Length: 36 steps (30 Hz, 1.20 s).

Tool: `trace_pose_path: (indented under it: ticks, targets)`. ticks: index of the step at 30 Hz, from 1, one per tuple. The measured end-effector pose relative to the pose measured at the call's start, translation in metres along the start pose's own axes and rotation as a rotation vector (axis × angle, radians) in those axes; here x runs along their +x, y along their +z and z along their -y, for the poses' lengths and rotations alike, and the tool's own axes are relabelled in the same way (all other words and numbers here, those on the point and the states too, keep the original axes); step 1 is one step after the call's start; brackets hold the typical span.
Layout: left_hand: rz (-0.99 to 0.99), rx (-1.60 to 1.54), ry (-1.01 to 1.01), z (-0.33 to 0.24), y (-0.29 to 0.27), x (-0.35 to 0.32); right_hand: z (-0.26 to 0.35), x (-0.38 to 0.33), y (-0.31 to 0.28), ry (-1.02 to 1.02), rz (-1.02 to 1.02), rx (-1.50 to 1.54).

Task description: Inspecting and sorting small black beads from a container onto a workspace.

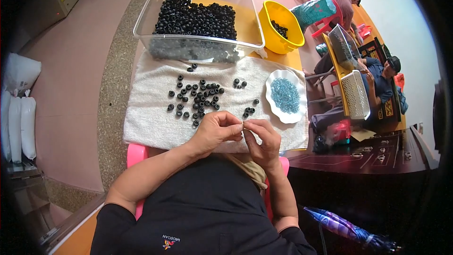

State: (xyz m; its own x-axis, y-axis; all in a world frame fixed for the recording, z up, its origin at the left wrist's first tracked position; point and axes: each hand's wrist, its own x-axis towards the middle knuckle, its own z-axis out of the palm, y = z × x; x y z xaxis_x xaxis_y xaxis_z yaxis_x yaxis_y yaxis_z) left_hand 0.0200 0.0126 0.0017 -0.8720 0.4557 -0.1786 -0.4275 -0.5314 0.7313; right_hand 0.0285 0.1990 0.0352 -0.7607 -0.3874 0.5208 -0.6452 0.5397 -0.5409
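Note:
My left hand (pixel 214 132) and my right hand (pixel 265 140) meet fingertip to fingertip over the near part of a white towel (pixel 153 127). Both are pinched closed; whatever lies between the fingers is too small or hidden to make out. Just beyond my left hand, several loose black bead-like rounds (pixel 200 99) with holes are scattered on the towel. A few more black rounds (pixel 249 111) lie ahead of my right hand. To the right sits a white scalloped dish (pixel 270 95) holding small translucent blue pieces (pixel 286 95).
A clear plastic bin (pixel 203 42) of black rounds stands at the towel's far edge, beside a yellow tub (pixel 288 42) with more. At right, another person (pixel 380 85) sits by a white perforated basket (pixel 357 95). White sacks (pixel 21 123) stand far left; a folded umbrella (pixel 347 226) lies lower right.

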Motion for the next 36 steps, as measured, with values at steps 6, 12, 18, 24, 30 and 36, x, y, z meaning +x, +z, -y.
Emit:
trace_pose_path:
  ticks: [6, 12, 18, 24, 30, 36]
  targets:
    - [-0.051, -0.028, 0.034, 0.002, -0.001, 0.001, 0.002, -0.005, 0.011, 0.023, -0.057, -0.035]
    - [-0.097, -0.046, 0.066, 0.003, 0.000, 0.001, 0.006, -0.002, 0.018, -0.044, -0.115, -0.113]
    - [-0.119, -0.070, 0.072, 0.004, 0.004, -0.001, 0.005, -0.001, 0.023, -0.116, -0.170, -0.186]
    - [-0.113, -0.050, 0.088, 0.006, 0.002, -0.002, 0.004, 0.002, 0.028, -0.152, -0.184, -0.159]
    - [-0.142, -0.053, 0.107, 0.005, 0.003, 0.000, 0.004, 0.010, 0.027, -0.159, -0.166, -0.122]
    - [-0.140, -0.059, 0.089, 0.007, 0.001, 0.001, 0.004, 0.014, 0.025, -0.044, -0.110, -0.020]
